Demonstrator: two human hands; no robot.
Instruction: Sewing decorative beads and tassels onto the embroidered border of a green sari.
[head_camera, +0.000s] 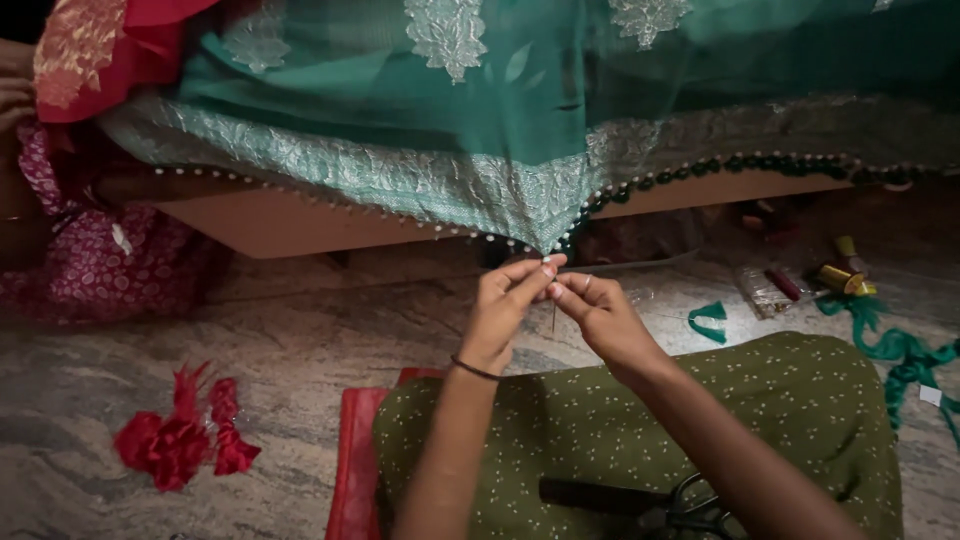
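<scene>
A teal embroidered cloth (420, 120) with a silver border and a beaded edge hangs over a wooden frame (270, 222). My left hand (508, 300) and my right hand (592, 308) meet just under the cloth's pointed corner (548, 240). Both pinch something small at the fingertips, and a thin needle (554, 318) hangs below them. A dark bangle circles my left wrist. My lap is covered in olive dotted fabric (800, 420), with black scissors (690, 505) lying on it.
Red thread scraps (185, 435) lie on the stone floor at left. A red cloth (352, 460) lies under my lap. Gold thread spools (840, 278), a packet and green thread (900, 350) sit at right. Another person in pink patterned clothing (95, 260) sits at far left.
</scene>
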